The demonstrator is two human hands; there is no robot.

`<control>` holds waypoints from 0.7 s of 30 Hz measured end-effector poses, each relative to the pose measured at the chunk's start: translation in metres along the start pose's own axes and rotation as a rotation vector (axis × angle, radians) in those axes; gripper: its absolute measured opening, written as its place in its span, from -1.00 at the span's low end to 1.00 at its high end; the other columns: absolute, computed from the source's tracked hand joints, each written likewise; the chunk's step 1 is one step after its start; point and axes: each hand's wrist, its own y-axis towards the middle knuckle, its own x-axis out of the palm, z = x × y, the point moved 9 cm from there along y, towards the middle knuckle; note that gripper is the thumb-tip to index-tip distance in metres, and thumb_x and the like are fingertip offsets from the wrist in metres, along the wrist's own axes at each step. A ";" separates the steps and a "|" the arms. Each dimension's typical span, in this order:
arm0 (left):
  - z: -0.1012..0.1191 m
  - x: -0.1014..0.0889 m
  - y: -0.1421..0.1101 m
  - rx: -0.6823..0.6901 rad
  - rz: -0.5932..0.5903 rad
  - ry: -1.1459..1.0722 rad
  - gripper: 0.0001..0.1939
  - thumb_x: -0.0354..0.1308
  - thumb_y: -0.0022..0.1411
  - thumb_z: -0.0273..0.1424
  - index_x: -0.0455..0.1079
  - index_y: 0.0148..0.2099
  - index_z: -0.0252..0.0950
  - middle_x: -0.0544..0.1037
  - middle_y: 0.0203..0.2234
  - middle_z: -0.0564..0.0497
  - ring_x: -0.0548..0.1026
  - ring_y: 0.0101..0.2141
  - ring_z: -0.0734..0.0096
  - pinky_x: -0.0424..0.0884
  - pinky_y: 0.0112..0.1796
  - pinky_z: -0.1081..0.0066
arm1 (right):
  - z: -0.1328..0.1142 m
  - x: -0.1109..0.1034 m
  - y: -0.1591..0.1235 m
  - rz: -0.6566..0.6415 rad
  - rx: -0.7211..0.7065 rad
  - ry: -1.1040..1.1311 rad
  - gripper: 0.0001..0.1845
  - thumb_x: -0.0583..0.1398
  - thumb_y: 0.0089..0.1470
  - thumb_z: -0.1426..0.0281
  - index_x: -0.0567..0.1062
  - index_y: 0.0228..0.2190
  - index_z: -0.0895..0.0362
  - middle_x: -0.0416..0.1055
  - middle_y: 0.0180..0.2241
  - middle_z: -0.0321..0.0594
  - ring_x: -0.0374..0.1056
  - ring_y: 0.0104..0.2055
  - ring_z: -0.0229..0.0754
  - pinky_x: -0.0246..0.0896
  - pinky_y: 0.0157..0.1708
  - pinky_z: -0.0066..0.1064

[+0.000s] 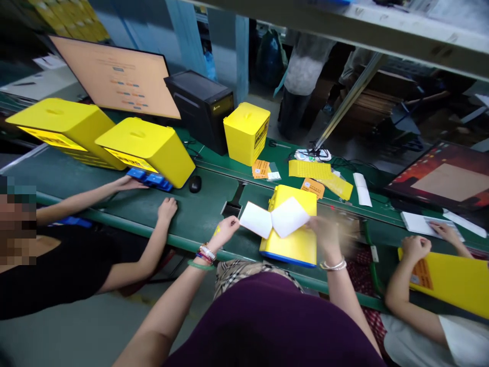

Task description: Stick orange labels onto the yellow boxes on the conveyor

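My left hand (228, 228) pinches the outer edge of a white sheet (256, 220). A second white sheet (290, 217) meets it at the middle, and I cannot tell whether the two are one folded piece. Both are over a yellow box (292, 250) with a blue rim on its near side, lying in front of me at the table edge. By the right corner of the second sheet is my right hand (324, 232), smeared by motion, so its fingers and any hold are unclear.
Yellow lidded bins (248, 135) stand behind and to the left, near a black computer case (202, 104). Orange cards (313, 187) and yellow label sheets (309, 168) lie beyond my box. Co-workers' hands (167, 209) are at left and right; one touches a blue part (151, 179).
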 end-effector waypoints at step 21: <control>0.152 0.065 -0.046 -0.027 -0.388 -1.319 -0.50 -0.01 0.35 -0.13 0.27 0.19 -0.34 0.47 0.07 -0.20 0.46 0.04 0.17 0.36 0.08 0.14 | -0.074 0.080 -0.054 -0.191 -0.493 -0.183 -0.79 0.12 0.22 0.35 0.55 -0.19 0.06 0.54 -0.18 -0.18 0.41 -0.10 -0.14 0.27 -0.04 -0.25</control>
